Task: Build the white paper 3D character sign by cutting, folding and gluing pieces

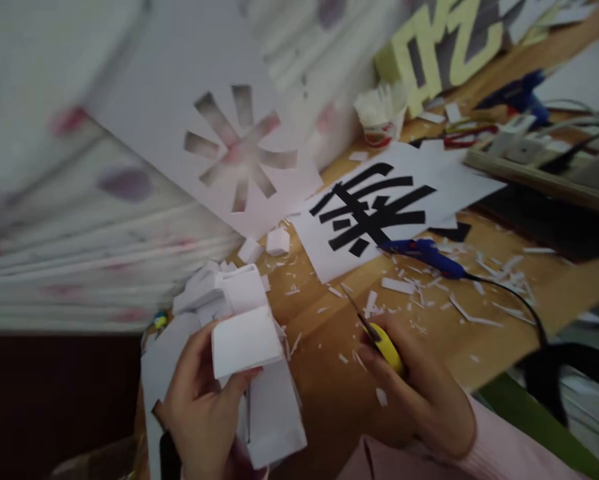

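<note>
A small white paper block (247,341) is gripped between the fingers and thumb of my left hand (204,400), above other folded white pieces (277,413) at the table's left. My right hand (414,380) is closed round a yellow-handled cutting tool (387,348), its thin dark blade pointing up and left. The blade is apart from the block. Beyond both hands, a white sheet with a black character (374,210) lies on the wooden table (324,353). A blue glue gun (429,257) rests with its tip at the sheet's near edge.
White paper scraps (399,287) litter the table. A sheet with a cut-out character (164,107) leans on the curtain. At the back stand a cup (379,120) and yellow cut-out lettering (419,67). A second glue gun (519,97) and a power strip (554,177) are at right.
</note>
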Demonstrator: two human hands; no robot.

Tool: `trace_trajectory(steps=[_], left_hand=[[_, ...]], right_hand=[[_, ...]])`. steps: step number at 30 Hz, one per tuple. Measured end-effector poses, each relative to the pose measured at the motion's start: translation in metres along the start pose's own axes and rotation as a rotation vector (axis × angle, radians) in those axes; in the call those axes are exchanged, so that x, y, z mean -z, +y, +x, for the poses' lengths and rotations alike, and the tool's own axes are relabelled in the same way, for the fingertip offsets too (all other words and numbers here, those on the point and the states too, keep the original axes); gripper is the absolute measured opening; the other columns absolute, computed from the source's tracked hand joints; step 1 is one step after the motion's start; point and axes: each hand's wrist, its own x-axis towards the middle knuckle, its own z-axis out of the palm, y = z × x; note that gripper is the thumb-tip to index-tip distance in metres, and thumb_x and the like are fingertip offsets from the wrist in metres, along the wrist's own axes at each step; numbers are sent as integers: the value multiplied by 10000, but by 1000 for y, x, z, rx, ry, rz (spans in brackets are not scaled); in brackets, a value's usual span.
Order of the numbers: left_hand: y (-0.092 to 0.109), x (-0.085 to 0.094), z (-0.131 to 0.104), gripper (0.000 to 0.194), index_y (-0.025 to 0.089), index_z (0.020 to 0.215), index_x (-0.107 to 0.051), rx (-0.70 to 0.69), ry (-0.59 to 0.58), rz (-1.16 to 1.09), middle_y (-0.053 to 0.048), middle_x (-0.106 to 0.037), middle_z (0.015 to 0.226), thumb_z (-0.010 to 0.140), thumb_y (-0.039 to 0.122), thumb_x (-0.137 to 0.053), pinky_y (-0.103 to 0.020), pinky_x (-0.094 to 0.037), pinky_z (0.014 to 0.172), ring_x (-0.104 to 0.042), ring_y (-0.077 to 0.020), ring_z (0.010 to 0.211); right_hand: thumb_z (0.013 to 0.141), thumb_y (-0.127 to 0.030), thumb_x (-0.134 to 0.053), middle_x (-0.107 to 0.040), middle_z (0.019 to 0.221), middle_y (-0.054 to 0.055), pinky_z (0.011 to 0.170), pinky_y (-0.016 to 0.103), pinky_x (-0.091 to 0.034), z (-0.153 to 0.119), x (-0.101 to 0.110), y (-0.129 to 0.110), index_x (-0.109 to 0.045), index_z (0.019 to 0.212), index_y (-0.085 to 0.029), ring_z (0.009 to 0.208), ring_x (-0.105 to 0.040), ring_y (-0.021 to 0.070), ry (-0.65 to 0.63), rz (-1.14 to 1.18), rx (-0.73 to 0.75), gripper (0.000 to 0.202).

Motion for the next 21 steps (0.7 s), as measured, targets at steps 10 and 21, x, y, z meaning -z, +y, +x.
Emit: trace_trajectory(steps=[10,21], left_hand=[[-15,11,-6,404,250,1142,-677,-23,-166,-297,-74,-722,1174,781,419,-744,-379,-579,913,-687,-295,1076],[11,-7,-11,697,354,1097,-593,-16,-264,-500,-42,-664,1065,538,716,-801,-389,-586,729,-665,-282,911]], right_hand=[[978,-661,-276,-547,560,-14,466,264,-269,27,2,-49,-490,756,-218,476,-485,127,-245,-354,356,540],[963,-681,-300,-519,561,-19,461,286,-225,25,-8,-58,-480,735,-227,461,-422,123,-227,-364,522,539]])
